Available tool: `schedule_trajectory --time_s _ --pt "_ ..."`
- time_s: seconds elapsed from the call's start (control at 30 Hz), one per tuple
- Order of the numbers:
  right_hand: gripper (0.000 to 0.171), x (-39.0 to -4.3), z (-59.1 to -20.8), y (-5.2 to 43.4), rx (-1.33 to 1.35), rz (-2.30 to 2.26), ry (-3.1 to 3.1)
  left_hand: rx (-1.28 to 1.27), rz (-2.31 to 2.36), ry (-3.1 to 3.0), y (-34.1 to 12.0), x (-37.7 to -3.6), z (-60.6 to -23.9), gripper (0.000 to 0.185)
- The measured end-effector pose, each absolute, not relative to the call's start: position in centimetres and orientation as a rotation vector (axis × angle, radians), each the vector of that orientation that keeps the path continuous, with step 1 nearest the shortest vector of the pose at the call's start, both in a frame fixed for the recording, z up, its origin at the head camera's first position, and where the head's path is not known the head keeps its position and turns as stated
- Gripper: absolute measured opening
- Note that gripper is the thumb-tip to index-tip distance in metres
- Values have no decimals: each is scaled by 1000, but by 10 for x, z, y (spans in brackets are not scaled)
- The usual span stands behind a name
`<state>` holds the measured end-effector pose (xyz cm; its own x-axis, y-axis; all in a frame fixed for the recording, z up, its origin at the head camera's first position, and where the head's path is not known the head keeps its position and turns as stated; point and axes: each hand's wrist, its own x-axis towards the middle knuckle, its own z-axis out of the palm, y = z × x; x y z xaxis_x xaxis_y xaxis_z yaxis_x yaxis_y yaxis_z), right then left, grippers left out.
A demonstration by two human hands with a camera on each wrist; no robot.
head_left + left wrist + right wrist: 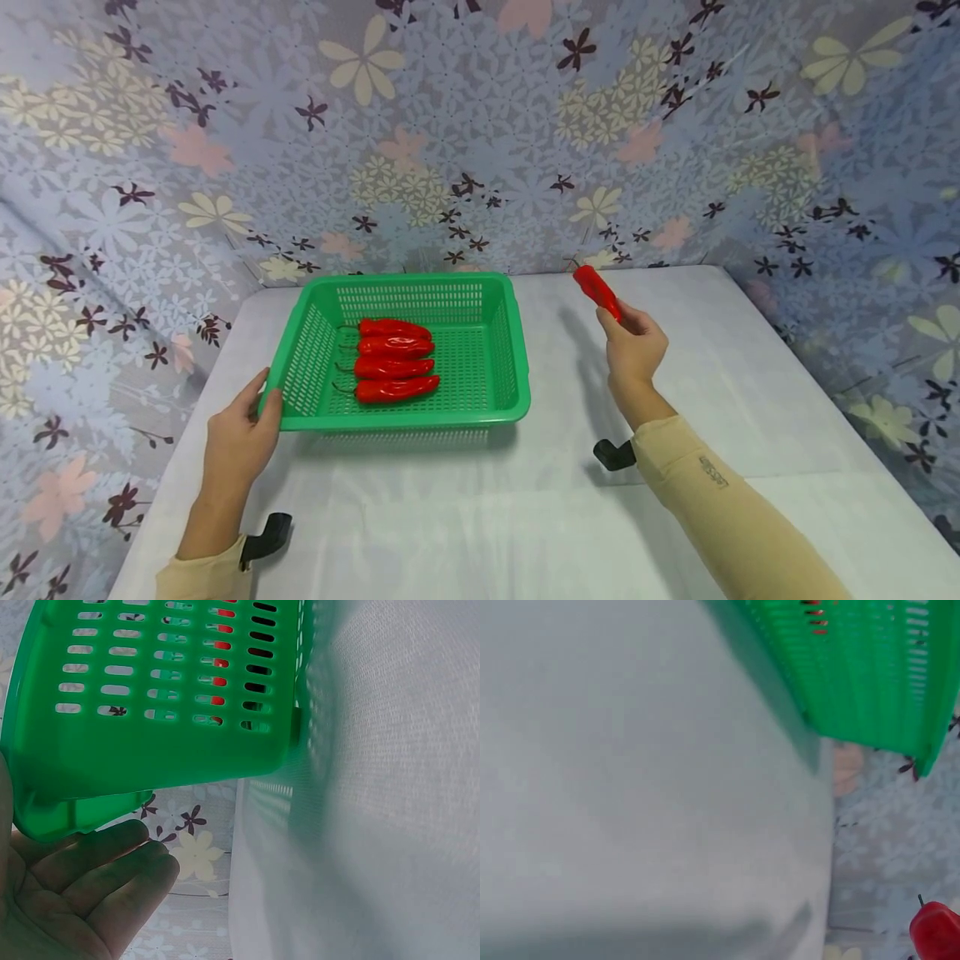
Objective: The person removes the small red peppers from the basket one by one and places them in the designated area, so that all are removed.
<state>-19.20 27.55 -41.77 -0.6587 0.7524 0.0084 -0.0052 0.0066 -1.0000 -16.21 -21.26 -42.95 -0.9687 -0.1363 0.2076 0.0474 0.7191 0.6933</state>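
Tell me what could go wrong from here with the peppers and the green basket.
The right hand holds a red pepper only near its stemless end, out beside the basket, so it might slip and drop onto the white table.

The left hand holds the green basket at one corner; a tug there could tilt it and roll the four peppers out of their row.

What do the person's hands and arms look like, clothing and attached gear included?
The left hand and right hand are ungloved. The left sleeve and right sleeve are tan; the right one carries a small dark marking I can't read. A bent black piece juts out by each sleeve's end.
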Motion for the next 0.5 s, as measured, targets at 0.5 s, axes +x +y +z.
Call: schedule_trajectory --time_s 0.5 --pt "38 -187 -446 291 -890 1631 -1813 94 -1095 -2719 -213 -162 -429 56"
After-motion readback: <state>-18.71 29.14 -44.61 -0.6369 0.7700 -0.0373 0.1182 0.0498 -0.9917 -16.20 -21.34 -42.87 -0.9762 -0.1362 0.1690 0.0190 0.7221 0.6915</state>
